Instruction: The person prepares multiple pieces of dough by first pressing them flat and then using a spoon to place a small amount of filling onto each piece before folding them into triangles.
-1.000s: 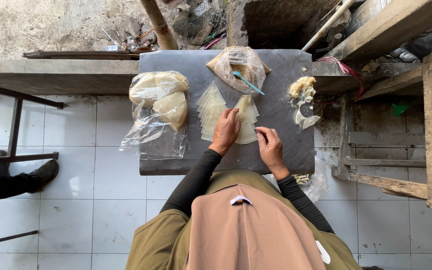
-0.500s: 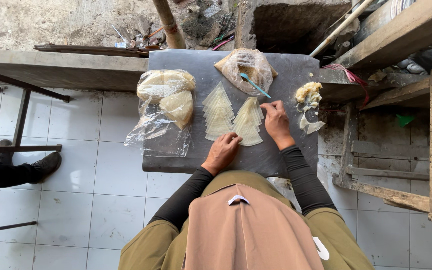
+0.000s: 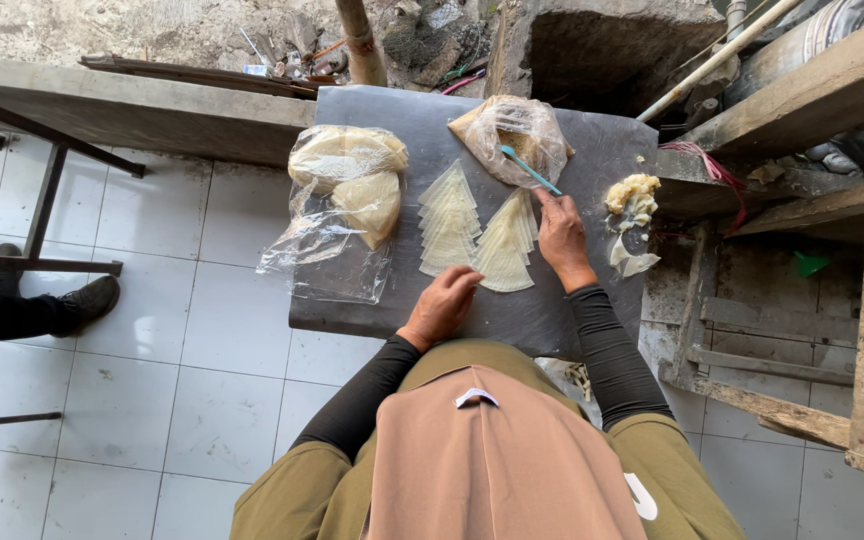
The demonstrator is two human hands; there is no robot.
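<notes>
Two fanned rows of thin pale triangular wrappers (image 3: pixel 449 225) lie on a grey tabletop (image 3: pixel 402 115). My left hand (image 3: pixel 442 305) rests loosely curled on the table, just below the right fan (image 3: pixel 507 245), and holds nothing. My right hand (image 3: pixel 560 235) lies flat beside that fan. Its fingertips reach the end of a teal spoon handle (image 3: pixel 530 170). The spoon sticks out of a clear bag of filling (image 3: pixel 512 135) at the table's far side.
A clear plastic bag of more wrappers (image 3: pixel 347 185) sits at the table's left. A lump of yellowish scraps (image 3: pixel 630 195) lies at the right edge. Wooden beams (image 3: pixel 802 90) crowd the right. Another person's shoe (image 3: pixel 87 298) rests on the white tiled floor at left.
My right hand moved from the table's near edge up past the wrappers to the spoon handle. My left hand drew back from the wrappers toward the near edge.
</notes>
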